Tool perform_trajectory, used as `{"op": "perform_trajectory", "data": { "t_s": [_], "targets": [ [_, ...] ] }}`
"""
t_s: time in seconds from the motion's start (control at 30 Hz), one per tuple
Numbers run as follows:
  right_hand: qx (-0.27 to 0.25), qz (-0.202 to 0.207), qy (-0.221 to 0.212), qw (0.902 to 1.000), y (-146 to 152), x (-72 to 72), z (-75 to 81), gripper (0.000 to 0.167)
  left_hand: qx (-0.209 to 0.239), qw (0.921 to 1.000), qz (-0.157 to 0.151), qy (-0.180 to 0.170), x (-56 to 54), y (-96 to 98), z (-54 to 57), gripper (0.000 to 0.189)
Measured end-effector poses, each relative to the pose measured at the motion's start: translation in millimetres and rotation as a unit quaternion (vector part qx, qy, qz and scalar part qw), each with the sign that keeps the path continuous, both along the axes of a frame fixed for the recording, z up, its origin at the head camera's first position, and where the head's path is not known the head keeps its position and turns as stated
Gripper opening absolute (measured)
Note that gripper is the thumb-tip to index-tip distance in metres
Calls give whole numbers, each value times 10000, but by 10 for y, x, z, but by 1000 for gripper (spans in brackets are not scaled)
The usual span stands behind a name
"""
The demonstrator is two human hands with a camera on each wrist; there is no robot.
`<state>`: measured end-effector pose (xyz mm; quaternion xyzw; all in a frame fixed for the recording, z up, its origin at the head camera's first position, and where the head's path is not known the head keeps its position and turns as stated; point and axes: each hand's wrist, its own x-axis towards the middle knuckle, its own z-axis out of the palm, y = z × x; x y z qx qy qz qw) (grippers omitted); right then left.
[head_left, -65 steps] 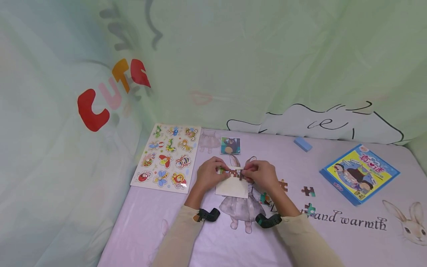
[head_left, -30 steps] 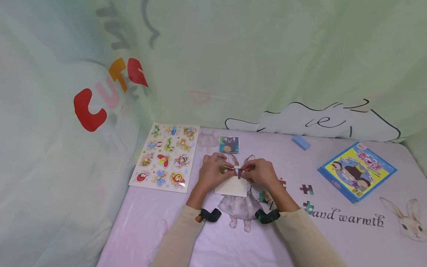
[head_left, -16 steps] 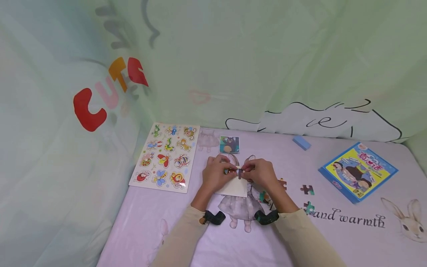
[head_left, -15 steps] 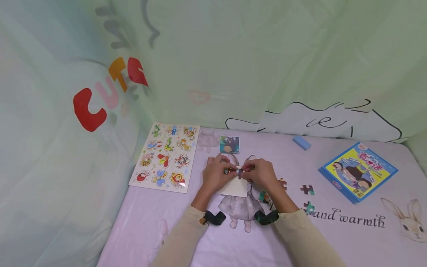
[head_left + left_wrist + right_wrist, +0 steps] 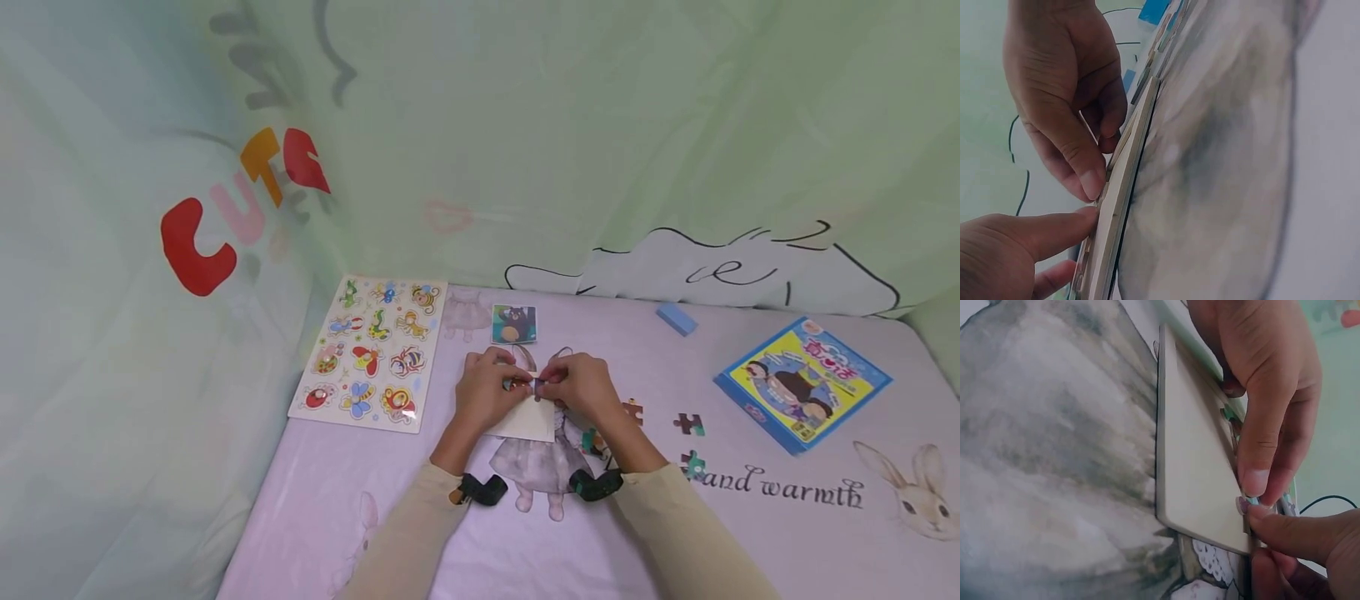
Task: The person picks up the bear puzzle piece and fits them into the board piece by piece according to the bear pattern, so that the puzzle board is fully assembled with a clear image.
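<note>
In the head view, a small pale puzzle tray [image 5: 525,423] lies in front of the person, with coloured jigsaw pieces along its far edge. Both hands meet over that edge, thumbs and forefingers curled almost tip to tip. The right hand [image 5: 588,387] pinches a small brown-purple jigsaw piece [image 5: 537,388]. From the other side, the left hand [image 5: 483,390] pinches at the same spot. In the right wrist view, the piece's rounded knob [image 5: 1242,505] shows between the two thumbs; the fingers hide the rest.
Loose jigsaw pieces [image 5: 688,424] lie right of the tray, partly behind the right forearm. A bear picture card [image 5: 514,324] is beyond the hands. An insect puzzle board [image 5: 367,358] lies left, a blue block [image 5: 677,319] at the back, and a blue-yellow box [image 5: 806,385] at right.
The left hand has shifted right along the tray's far edge, closer to the right hand, covering more of the laid pieces. The right hand stays at the brown-purple jigsaw piece.
</note>
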<state>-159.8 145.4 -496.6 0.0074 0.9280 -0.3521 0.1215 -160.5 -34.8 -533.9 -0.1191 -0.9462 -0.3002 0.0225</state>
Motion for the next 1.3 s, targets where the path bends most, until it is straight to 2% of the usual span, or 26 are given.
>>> {"op": "perform_trajectory", "data": {
  "t_s": [0.2, 0.3, 0.5, 0.6, 0.73, 0.93, 1.17, 1.3],
  "targets": [
    [56, 26, 132, 9999, -13, -8, -6, 15, 29, 9999, -61, 124, 8, -6, -3, 12],
    [101, 81, 213, 9997, -17, -6, 0, 14, 90, 9998, -188, 66, -7, -31, -13, 13],
    [184, 311, 446, 9983, -26, 0, -7, 9, 385, 9948, -929, -190, -119, -208, -62, 16],
    [164, 373, 446, 9982, -37, 4, -20, 6, 722, 9902, -1135, -382, -168, -309, -57, 16],
    [105, 401, 390, 9984, -55, 1, -34, 4, 983, 9868, -1144, -582, -195, -382, -39, 17],
    [78, 363, 327, 9988, -71, 4, -30, 7, 925, 9880, -1101, -570, -202, -392, -30, 16],
    [37, 264, 215, 9994, -90, 32, -14, 7, 923, 9863, -1142, -749, -205, -442, -36, 15],
    [41, 224, 192, 9996, -91, 42, -4, 7, 860, 9872, -1248, -506, -216, -481, -39, 14]
  ]
}}
